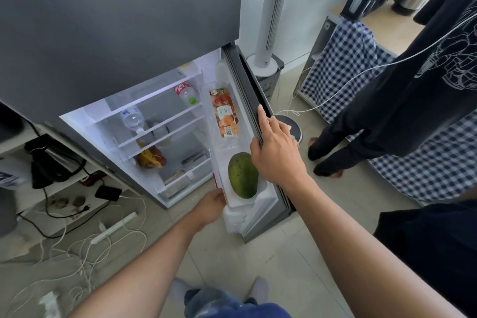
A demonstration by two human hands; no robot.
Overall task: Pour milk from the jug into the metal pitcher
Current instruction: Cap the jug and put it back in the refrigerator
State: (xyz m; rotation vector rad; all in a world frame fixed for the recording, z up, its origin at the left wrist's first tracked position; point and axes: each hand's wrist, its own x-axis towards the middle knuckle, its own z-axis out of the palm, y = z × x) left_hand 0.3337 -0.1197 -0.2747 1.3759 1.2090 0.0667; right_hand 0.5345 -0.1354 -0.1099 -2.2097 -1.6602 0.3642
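Right hand (pixel 277 155) grips the open fridge door (pixel 260 121) edge; left hand (pixel 210 205) reaches under the door shelf, grip hidden, can't tell what it holds. No jug or pitcher visible, probably low in the door, nearer the left

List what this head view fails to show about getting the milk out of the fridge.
- Left hand: its fingertips are hidden behind the door shelf; whatever it grips cannot be told.
- Milk jug: none can be identified; a red-edged item by the left hand is mostly hidden.
- Metal pitcher: not in the head view.
- Carton in the door: print too small to read.
- Right hand: fingers wrap the fridge door edge, so their far side is hidden.
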